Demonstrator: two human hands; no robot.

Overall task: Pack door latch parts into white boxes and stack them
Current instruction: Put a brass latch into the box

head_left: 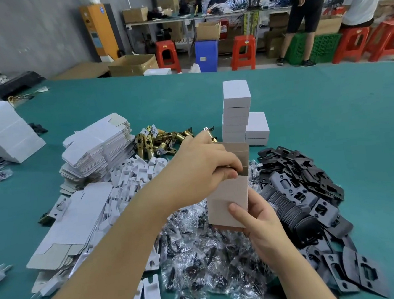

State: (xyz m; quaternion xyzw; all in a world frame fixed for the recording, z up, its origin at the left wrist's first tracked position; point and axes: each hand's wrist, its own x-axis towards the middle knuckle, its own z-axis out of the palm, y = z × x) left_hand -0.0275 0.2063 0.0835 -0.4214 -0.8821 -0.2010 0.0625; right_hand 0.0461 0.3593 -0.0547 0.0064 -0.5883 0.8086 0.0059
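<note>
My right hand (256,218) grips an open white box (228,194) from below, thumb on its front face. Its lid flap stands up at the top. My left hand (200,170) is at the box's mouth, fingers curled down into the opening; what they hold is hidden. Behind the box stands a tall stack of closed white boxes (237,112) with a shorter stack (257,128) beside it. Brass latches (159,139) lie in a heap at the left of the stacks.
Flat unfolded boxes (96,151) and white card inserts (136,173) pile at the left. Bagged screws (200,256) lie under my arms, black strike plates (309,187) at the right. The green table (343,112) stretches right. People and red stools stand beyond.
</note>
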